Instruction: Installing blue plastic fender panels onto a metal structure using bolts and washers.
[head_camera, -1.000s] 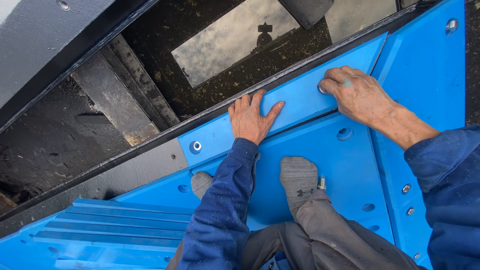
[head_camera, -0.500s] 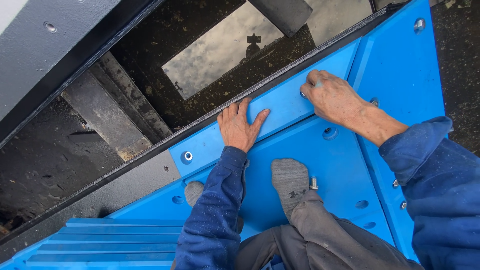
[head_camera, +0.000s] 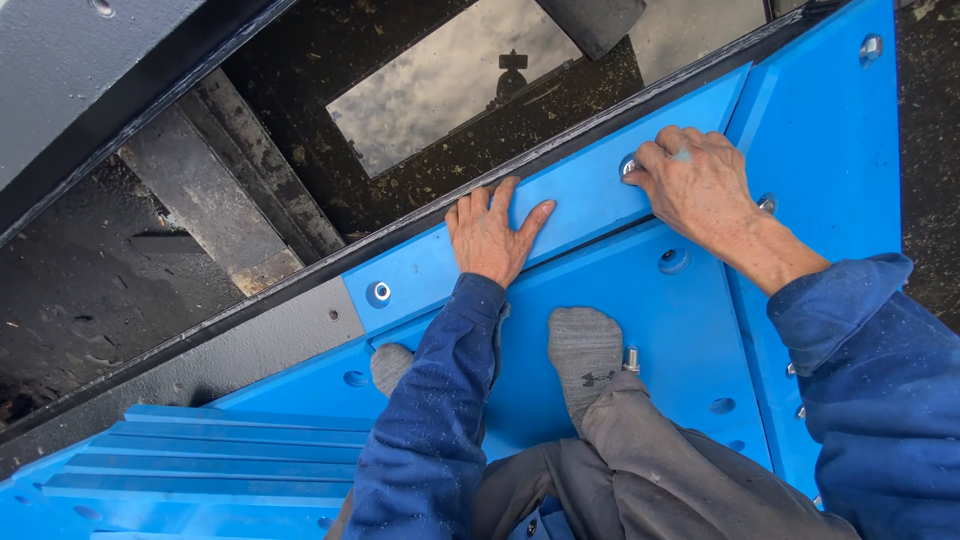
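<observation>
Head view, looking straight down at a person crouched on blue plastic panelling.

Left hand (head_camera: 492, 235): fingers spread, palm pressed flat on the narrow blue strip panel (head_camera: 560, 215) that runs along the black edge rail (head_camera: 300, 280) from 8 o'clock up to 2 o'clock. It grips nothing and only bears down.

Right hand (head_camera: 700, 185): at 2 o'clock from the left hand, fingers curled and bunched over a bolt (head_camera: 629, 167) seated in a recessed hole near the strip's upper end. Fingertips cover most of the bolt; whether it is pinched or merely touched, I cannot tell.

A second bolt (head_camera: 380, 292) sits in its recess at the strip's lower end, 8 o'clock from the left hand. Another fastener (head_camera: 631, 359) stands upright on the large blue triangular panel (head_camera: 690, 330), just beside the right sock (head_camera: 585, 350). The left sock (head_camera: 392, 365) peeks out past the blue sleeve. Several empty holes show in the triangular panel.

Beyond the rail, at 12 o'clock: dark wet ground, a puddle (head_camera: 450, 85) reflecting sky, a grey beam (head_camera: 205, 215).

Judgement: the step in hand looks like fixing the strip panel, one hand steadying it while the other works the upper bolt by finger. The next move likely calls for keeping the strip pinned so the holes stay aligned, and turning the bolt squarely so the thread catches.
</observation>
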